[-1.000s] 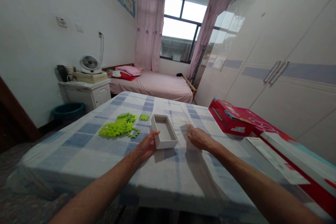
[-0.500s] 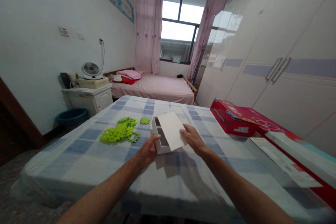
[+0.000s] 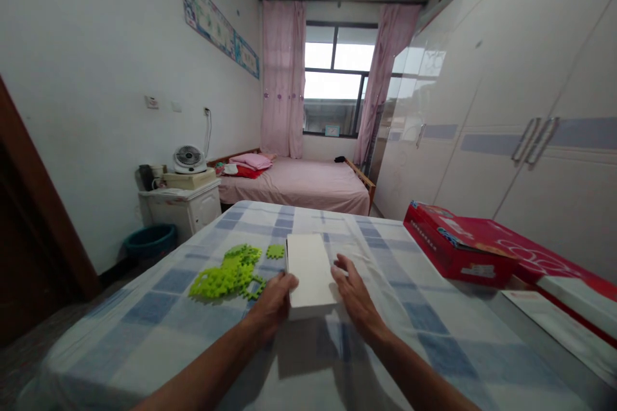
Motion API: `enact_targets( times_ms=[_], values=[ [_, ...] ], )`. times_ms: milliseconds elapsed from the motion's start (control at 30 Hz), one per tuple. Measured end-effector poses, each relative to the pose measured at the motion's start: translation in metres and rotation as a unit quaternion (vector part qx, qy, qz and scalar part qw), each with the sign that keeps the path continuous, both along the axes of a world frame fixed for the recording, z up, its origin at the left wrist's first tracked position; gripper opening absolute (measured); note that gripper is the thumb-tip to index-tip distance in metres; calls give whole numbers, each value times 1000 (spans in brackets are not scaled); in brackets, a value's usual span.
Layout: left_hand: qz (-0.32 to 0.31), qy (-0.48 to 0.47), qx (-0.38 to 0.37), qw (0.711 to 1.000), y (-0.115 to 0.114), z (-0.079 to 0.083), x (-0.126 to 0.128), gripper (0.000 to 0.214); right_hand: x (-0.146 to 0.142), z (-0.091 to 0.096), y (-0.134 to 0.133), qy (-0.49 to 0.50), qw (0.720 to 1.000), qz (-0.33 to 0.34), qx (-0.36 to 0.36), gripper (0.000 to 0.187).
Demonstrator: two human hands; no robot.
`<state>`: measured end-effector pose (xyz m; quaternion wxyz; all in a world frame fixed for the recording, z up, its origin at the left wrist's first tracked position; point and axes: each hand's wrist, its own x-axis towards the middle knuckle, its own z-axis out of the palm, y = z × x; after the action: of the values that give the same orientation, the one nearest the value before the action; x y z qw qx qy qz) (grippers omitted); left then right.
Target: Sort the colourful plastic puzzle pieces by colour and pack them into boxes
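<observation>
A small white cardboard box (image 3: 311, 270) sits on the checked tablecloth in front of me, its lid lying flat over the top. My left hand (image 3: 278, 295) is closed on the box's left side, thumb at the top edge and the other fingers partly hidden. Beside the right side is my right hand (image 3: 353, 289), fingers apart and holding nothing; whether a fingertip touches the box I cannot tell. Left of the box lies a pile of lime-green toothed plastic pieces (image 3: 226, 275), with one loose green square piece (image 3: 276, 251) near the box's far left corner.
A red carton (image 3: 457, 247) and a long white box (image 3: 562, 327) lie along the table's right side. Beyond the blue-and-white tablecloth (image 3: 187, 334) is a pink bed (image 3: 299, 183). A fan (image 3: 189, 158) stands on a cabinet at the left, near a teal bin (image 3: 150, 239).
The lid, tilted with the box's inside showing before, now lies flat over it. My right hand has let go of the lid. The view has tipped upward.
</observation>
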<state>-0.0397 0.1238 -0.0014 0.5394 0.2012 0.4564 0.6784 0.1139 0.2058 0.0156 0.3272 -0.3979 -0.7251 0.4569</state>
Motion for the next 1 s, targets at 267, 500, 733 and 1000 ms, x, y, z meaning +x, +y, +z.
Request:
enact_targets(
  times_ms=[267,500,733,1000],
  values=[
    [163,183,-44,969,74,49,-122,6,47,-46,18,27,998,-22,-44,53],
    [195,301,-143,922,140,47,-186,16,52,-66,25,-27,996,19,78,38],
    [267,497,-165,809,146,50,-170,40,49,-58,17,-18,995,23,92,32],
    [-28,578,-17,815,97,30,-23,46,90,2,23,-29,982,-81,167,42]
  ],
)
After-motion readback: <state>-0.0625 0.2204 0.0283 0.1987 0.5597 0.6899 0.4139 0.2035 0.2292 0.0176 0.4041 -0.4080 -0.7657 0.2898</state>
